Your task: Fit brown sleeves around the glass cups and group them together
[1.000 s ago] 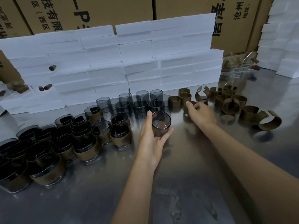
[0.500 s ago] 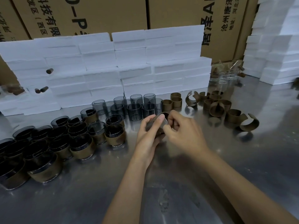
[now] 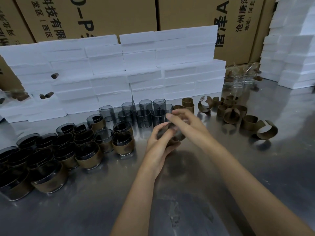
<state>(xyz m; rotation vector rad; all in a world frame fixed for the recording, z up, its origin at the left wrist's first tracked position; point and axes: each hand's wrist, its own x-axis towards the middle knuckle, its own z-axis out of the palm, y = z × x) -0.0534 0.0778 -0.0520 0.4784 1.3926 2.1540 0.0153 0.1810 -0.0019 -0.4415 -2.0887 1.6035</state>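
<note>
My left hand (image 3: 159, 143) grips a dark glass cup above the steel table, mostly hidden by my fingers. A brown sleeve (image 3: 179, 135) sits against the cup, and my right hand (image 3: 185, 123) pinches it from the right. Several bare grey glass cups (image 3: 144, 116) stand in rows just behind my hands. Several sleeved cups (image 3: 88, 155) are grouped at the left. Loose brown sleeves (image 3: 231, 114) lie at the right.
White foam blocks (image 3: 136, 68) form a wall behind the cups, with cardboard boxes (image 3: 105, 16) behind them. More foam blocks (image 3: 293, 53) are stacked at the far right. Clear glasses (image 3: 238, 82) stand at the back right. Bare steel table (image 3: 102, 201) lies in front of me.
My right hand came back from the loose sleeves with a brown sleeve and met my left hand at the cup. Both hands now work the sleeve against the cup.
</note>
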